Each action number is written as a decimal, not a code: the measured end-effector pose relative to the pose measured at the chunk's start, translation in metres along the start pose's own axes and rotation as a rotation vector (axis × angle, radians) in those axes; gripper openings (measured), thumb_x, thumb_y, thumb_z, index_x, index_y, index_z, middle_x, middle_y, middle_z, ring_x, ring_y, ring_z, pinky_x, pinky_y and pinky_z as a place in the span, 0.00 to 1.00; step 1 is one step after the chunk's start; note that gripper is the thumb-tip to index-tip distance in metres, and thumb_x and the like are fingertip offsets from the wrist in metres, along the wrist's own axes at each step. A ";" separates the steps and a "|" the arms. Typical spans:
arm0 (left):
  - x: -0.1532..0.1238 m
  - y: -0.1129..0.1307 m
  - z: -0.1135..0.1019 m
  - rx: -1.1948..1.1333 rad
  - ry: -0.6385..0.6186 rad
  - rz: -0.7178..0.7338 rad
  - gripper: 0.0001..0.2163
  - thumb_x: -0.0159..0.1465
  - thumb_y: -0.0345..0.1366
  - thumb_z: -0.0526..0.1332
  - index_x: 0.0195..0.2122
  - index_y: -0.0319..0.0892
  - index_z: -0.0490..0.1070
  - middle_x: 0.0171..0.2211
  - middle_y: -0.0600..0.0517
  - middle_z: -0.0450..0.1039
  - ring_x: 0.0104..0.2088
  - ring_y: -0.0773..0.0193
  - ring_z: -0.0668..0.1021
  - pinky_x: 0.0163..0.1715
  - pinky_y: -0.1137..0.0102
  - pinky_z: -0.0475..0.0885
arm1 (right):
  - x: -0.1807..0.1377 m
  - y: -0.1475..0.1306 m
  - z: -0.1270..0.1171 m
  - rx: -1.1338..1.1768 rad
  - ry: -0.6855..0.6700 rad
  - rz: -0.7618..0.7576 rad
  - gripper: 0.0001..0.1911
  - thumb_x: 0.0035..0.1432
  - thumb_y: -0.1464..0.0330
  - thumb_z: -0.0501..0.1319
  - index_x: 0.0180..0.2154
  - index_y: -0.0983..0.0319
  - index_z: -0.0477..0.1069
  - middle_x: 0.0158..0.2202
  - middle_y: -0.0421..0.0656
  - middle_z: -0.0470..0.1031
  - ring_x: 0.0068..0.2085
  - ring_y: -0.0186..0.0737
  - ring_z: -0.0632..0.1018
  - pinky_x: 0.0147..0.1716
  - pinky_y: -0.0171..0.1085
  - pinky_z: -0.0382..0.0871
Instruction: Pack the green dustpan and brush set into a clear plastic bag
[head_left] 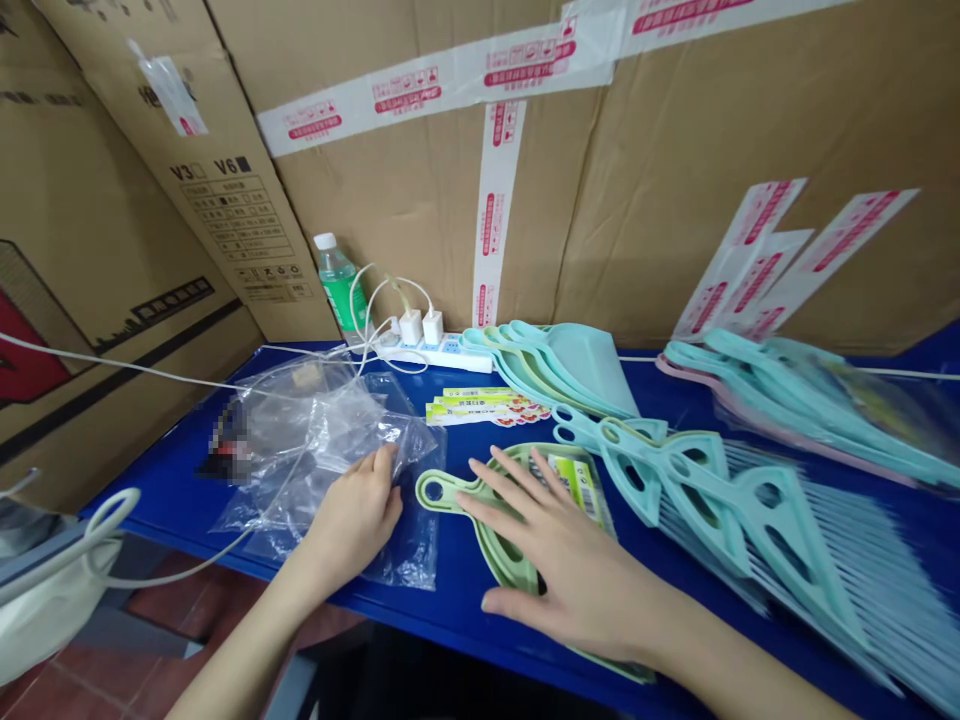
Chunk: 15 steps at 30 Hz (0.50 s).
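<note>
Head view: my left hand (358, 522) grips a clear, crinkled plastic bag (330, 425) just left of the pale-green plastic dustpan (512, 568), my right hand (559, 545) spread wide over it—bagging, I'd judge, next calling for a parted mouth.

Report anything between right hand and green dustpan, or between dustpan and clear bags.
Nothing visible blocks either: the right hand is spread over the green dustpan, a label card beside its fingers, and the handle reaches the clear bags, which the left hand holds.
</note>
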<state>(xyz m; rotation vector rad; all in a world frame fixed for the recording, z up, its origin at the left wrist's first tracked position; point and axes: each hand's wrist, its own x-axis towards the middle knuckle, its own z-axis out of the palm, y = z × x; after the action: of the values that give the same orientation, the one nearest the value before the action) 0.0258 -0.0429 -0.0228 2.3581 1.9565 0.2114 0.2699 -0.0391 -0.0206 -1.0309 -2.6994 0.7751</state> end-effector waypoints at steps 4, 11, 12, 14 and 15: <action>0.001 0.004 -0.002 -0.031 0.012 -0.048 0.17 0.63 0.29 0.51 0.54 0.37 0.61 0.42 0.42 0.72 0.42 0.52 0.79 0.41 0.59 0.74 | 0.003 -0.002 0.002 -0.016 -0.002 -0.004 0.40 0.59 0.43 0.52 0.67 0.53 0.49 0.70 0.43 0.42 0.69 0.57 0.38 0.62 0.66 0.29; 0.006 0.005 -0.006 -0.114 -0.099 -0.115 0.17 0.64 0.26 0.50 0.54 0.35 0.60 0.44 0.41 0.73 0.40 0.53 0.80 0.42 0.60 0.73 | 0.010 -0.008 0.003 -0.037 -0.007 -0.011 0.39 0.59 0.44 0.52 0.66 0.54 0.51 0.70 0.45 0.44 0.69 0.56 0.38 0.62 0.66 0.29; 0.006 0.005 -0.007 -0.119 -0.102 -0.106 0.16 0.64 0.26 0.50 0.53 0.36 0.61 0.42 0.42 0.74 0.39 0.54 0.80 0.42 0.60 0.73 | 0.010 -0.008 0.003 -0.038 -0.006 -0.011 0.38 0.59 0.44 0.53 0.66 0.54 0.52 0.70 0.45 0.44 0.69 0.56 0.38 0.62 0.66 0.29; 0.005 0.004 -0.009 -0.127 -0.088 -0.080 0.14 0.64 0.26 0.49 0.51 0.37 0.62 0.41 0.43 0.75 0.37 0.54 0.80 0.40 0.61 0.74 | 0.011 -0.009 0.002 -0.040 -0.001 -0.014 0.38 0.59 0.45 0.53 0.66 0.54 0.54 0.70 0.46 0.45 0.69 0.57 0.39 0.62 0.65 0.30; 0.004 0.004 -0.010 -0.126 -0.070 -0.064 0.14 0.64 0.26 0.49 0.50 0.37 0.63 0.41 0.43 0.75 0.37 0.54 0.80 0.39 0.61 0.74 | 0.012 -0.010 0.001 -0.043 0.003 -0.014 0.38 0.59 0.45 0.54 0.65 0.54 0.54 0.70 0.46 0.45 0.69 0.57 0.39 0.62 0.65 0.31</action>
<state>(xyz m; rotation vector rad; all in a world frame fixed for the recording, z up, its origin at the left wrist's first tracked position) 0.0288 -0.0397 -0.0123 2.1917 1.9238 0.2371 0.2550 -0.0382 -0.0170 -1.0201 -2.7290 0.7158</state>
